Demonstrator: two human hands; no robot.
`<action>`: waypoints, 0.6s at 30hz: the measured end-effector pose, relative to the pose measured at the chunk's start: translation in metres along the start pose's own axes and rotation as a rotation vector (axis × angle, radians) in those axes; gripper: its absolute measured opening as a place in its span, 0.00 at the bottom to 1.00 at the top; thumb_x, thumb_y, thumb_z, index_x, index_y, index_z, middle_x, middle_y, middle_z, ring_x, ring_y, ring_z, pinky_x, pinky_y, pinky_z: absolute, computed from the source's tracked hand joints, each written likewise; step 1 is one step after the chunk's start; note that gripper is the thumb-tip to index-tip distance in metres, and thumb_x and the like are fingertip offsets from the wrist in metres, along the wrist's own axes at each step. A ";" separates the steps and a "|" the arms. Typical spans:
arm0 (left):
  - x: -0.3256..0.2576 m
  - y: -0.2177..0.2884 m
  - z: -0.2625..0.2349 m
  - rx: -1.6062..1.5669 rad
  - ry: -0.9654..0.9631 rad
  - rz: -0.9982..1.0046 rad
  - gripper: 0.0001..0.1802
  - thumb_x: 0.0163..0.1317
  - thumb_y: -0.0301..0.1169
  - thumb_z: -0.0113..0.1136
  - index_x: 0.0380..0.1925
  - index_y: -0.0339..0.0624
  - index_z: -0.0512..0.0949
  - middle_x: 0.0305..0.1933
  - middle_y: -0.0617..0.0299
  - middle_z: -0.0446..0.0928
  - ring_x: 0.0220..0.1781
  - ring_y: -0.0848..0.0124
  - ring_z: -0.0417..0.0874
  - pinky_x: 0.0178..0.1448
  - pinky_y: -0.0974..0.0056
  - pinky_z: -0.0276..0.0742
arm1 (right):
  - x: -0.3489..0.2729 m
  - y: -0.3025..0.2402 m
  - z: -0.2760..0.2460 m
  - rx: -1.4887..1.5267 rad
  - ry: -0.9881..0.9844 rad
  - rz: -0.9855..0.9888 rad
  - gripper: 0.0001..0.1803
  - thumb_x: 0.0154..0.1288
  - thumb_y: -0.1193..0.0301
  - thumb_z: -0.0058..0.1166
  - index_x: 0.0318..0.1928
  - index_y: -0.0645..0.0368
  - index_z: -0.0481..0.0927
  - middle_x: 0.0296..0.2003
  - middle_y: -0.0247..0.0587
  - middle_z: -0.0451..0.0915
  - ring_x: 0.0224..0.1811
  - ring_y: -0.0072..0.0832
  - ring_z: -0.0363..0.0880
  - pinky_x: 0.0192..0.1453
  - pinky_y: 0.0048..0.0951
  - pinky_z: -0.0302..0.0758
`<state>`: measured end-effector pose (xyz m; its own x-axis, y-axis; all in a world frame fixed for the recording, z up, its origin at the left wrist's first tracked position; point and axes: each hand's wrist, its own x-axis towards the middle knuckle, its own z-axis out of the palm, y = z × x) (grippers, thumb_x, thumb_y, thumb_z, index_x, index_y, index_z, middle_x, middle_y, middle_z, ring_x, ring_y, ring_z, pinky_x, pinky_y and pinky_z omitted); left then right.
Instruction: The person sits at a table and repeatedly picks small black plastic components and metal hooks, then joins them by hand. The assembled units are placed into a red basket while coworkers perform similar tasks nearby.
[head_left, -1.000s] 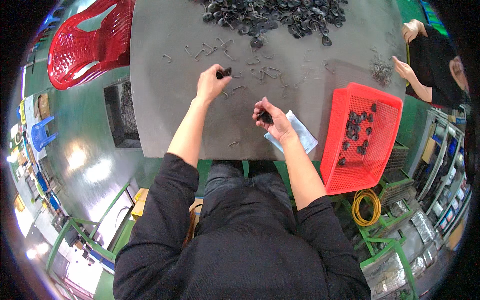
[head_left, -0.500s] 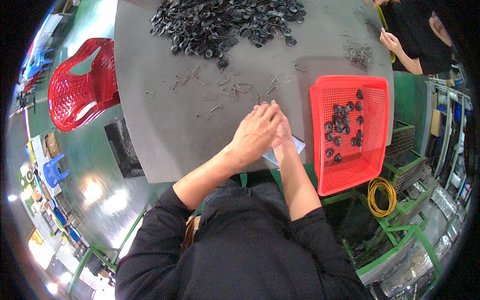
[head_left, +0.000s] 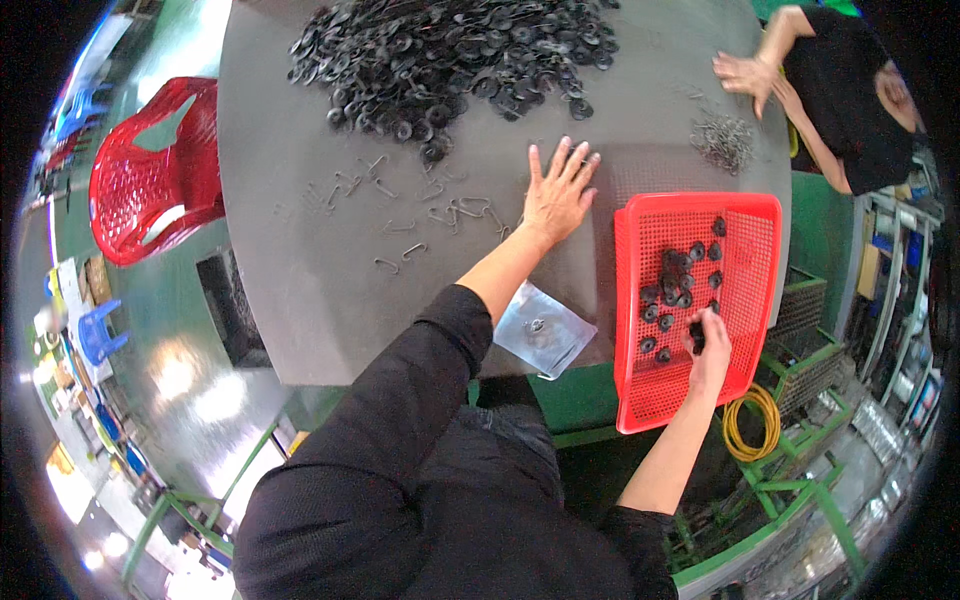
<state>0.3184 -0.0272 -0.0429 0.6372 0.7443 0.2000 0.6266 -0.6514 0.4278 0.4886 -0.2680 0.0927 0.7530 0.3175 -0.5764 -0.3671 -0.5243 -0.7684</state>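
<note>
My left hand [head_left: 560, 198] lies with its fingers spread on the grey table, beside several thin bent wire hooks [head_left: 455, 212]. Inside the red plastic basket [head_left: 628, 300], my right hand [head_left: 712, 358] has its fingers curled around a black round piece [head_left: 697, 336], partly hidden by them. Other black disc-like pieces [head_left: 675, 278] with centre holes lie scattered over the basket's mesh bottom. Beneath my left forearm, near the table's front edge, is a clear plastic bag or sheet [head_left: 545, 335] with a small dark mark or item at its middle.
A big heap of black discs [head_left: 450, 60] covers the far part of the table [head_left: 330, 290]. A small pile of metal pieces [head_left: 722, 140] sits at the far right, near a co-worker's hand [head_left: 748, 78]. A red chair [head_left: 165, 170] stands left; a yellow coiled hose [head_left: 752, 425] hangs below the basket.
My hands, together above the table before, have parted. The left moved forward and spread flat; the right went into the basket with a black piece. The plastic bag is now uncovered.
</note>
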 end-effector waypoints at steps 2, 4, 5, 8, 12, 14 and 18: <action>-0.017 -0.029 -0.014 0.126 -0.078 -0.121 0.30 0.62 0.42 0.47 0.65 0.53 0.57 0.69 0.66 0.54 0.73 0.63 0.48 0.68 0.34 0.32 | 0.017 0.030 -0.013 -0.626 0.030 -0.284 0.12 0.61 0.66 0.55 0.39 0.62 0.78 0.34 0.35 0.78 0.36 0.25 0.76 0.43 0.28 0.74; -0.050 -0.071 -0.041 0.212 -0.076 -0.218 0.30 0.63 0.41 0.46 0.66 0.53 0.56 0.70 0.67 0.52 0.73 0.65 0.47 0.69 0.36 0.29 | 0.020 0.032 -0.001 -0.696 0.056 -0.355 0.12 0.58 0.69 0.57 0.40 0.63 0.79 0.37 0.39 0.78 0.41 0.30 0.76 0.47 0.28 0.71; -0.069 -0.094 -0.057 0.240 -0.084 -0.255 0.30 0.63 0.40 0.46 0.66 0.52 0.56 0.70 0.66 0.53 0.73 0.65 0.47 0.70 0.37 0.29 | 0.018 0.027 0.013 -0.716 0.068 -0.407 0.11 0.58 0.69 0.56 0.39 0.62 0.79 0.37 0.40 0.78 0.42 0.31 0.75 0.49 0.29 0.70; -0.126 -0.159 -0.099 0.374 -0.051 -0.408 0.30 0.63 0.37 0.46 0.66 0.50 0.56 0.70 0.65 0.54 0.73 0.67 0.47 0.70 0.38 0.29 | 0.002 -0.006 0.069 -0.792 0.092 -0.642 0.08 0.57 0.73 0.55 0.37 0.61 0.78 0.38 0.43 0.76 0.45 0.35 0.73 0.52 0.31 0.68; -0.182 -0.187 -0.137 0.315 0.060 -0.451 0.30 0.62 0.33 0.47 0.65 0.49 0.56 0.71 0.62 0.52 0.74 0.64 0.44 0.71 0.40 0.27 | -0.025 -0.043 0.141 -0.736 0.000 -0.894 0.06 0.57 0.75 0.54 0.36 0.60 0.78 0.39 0.43 0.75 0.46 0.36 0.73 0.53 0.33 0.68; -0.211 -0.166 -0.135 0.241 -0.049 -0.381 0.33 0.59 0.35 0.50 0.65 0.47 0.55 0.71 0.61 0.49 0.74 0.61 0.42 0.70 0.39 0.27 | -0.041 -0.053 0.172 -0.724 -0.038 -0.989 0.06 0.57 0.75 0.54 0.36 0.60 0.78 0.39 0.43 0.75 0.46 0.36 0.73 0.54 0.33 0.68; -0.291 -0.093 -0.114 0.141 -0.425 0.006 0.38 0.57 0.46 0.52 0.67 0.55 0.52 0.73 0.66 0.45 0.75 0.63 0.38 0.70 0.37 0.26 | -0.078 -0.052 0.223 -0.697 -0.240 -1.060 0.05 0.56 0.77 0.53 0.35 0.60 0.78 0.39 0.43 0.75 0.47 0.36 0.73 0.53 0.34 0.69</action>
<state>0.0239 -0.1668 -0.0406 0.7500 0.6335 -0.1904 0.6590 -0.6910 0.2971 0.3270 -0.0892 0.1154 0.3567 0.9250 0.1308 0.7613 -0.2067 -0.6146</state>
